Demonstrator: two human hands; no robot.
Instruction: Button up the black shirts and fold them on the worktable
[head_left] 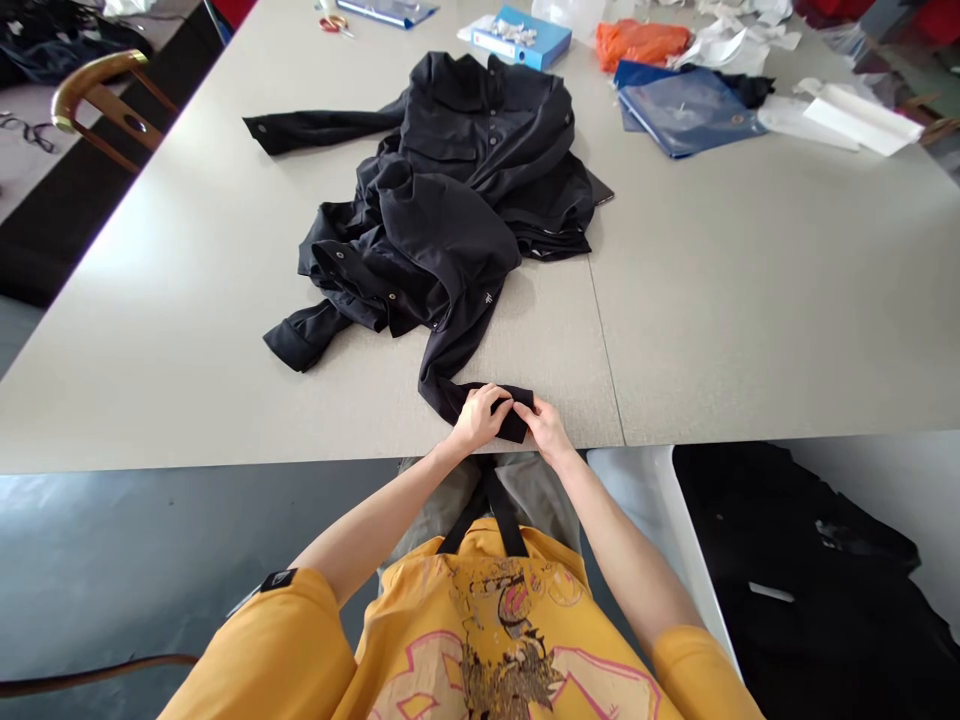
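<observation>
Fingers (498,391) of left hand (480,417) and right hand (547,428) in narrow pinch on black cuff (514,428)

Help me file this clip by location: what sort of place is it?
Probably a garment workshop, though no sign confirms it: black clothing lies on a large worktable, scissors sit toward its far side, and a white bin holds dark cloth.

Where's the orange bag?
In the head view, the orange bag lies across the table, right of centre: it's right of the light-blue box and behind the dark-blue folder.
</observation>
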